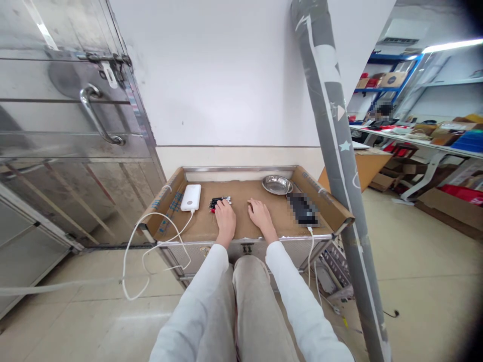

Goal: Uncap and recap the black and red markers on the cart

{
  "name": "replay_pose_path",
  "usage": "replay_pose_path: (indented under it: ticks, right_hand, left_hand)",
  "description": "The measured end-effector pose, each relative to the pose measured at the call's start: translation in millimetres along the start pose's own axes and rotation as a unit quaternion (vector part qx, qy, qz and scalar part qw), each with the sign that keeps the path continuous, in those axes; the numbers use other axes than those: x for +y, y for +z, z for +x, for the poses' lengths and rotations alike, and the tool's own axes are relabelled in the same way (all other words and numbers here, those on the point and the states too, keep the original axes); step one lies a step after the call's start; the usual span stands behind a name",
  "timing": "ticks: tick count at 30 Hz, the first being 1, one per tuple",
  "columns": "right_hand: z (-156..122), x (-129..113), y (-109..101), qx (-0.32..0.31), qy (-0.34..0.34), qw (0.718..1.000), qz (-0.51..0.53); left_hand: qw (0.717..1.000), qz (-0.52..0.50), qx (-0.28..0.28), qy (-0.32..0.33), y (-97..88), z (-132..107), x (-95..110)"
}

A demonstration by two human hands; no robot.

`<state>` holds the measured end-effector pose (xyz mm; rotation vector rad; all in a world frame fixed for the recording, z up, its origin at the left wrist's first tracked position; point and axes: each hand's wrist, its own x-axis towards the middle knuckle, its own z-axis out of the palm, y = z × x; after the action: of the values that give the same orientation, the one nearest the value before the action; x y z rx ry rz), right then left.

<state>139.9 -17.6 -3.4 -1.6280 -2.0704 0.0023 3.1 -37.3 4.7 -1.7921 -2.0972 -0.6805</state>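
My left hand (225, 221) rests on the cardboard-covered top (241, 189), its fingers reaching over a small cluster of black and silver pieces (215, 202). A bit of red shows at the near side of that cluster, and my fingers cover part of it, so its exact kind is hard to make out. To the right, my right hand (261, 215) lies low over the cardboard, fingers loosely bent forward with nothing visible in them. A white power bank (191, 197) with a cable plugged in lies left of my left hand.
A round metal dish (277, 184) sits at the back right, behind a dark phone-like device (304, 210) with a white cable. Raised cardboard sides edge the top. A long grey patterned roll (339, 125) leans at the right. A metal door (75, 120) stands left.
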Motion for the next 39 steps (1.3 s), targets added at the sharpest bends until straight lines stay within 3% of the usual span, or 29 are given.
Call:
replay_pose_path:
  ticks: [5, 10, 13, 23, 39]
  right_hand:
    - [0.5, 0.0, -1.0, 0.006, 0.002, 1.000, 0.001]
    - [0.7, 1.4, -0.6, 0.010, -0.003, 1.000, -0.003]
    - [1.3, 2.6, 0.6, 0.015, -0.005, 1.000, -0.002]
    - [2.6, 3.9, 2.7, 0.018, -0.004, 1.000, 0.000]
    - [2.6, 3.2, 1.7, 0.022, -0.003, 1.000, 0.008]
  left_hand:
    - [0.998, -0.057, 0.000, 0.023, 3.7, 5.4, 0.4]
    - [0.960, -0.208, -0.054, 0.177, 11.1, 13.2, 2.5]
    - [0.936, -0.249, -0.110, 0.223, 16.0, 17.3, 3.8]
    - [0.927, -0.274, -0.151, 0.208, 21.4, 22.1, 1.5]
    - [0.923, -0.291, -0.149, 0.202, 20.7, 21.1, 1.3]
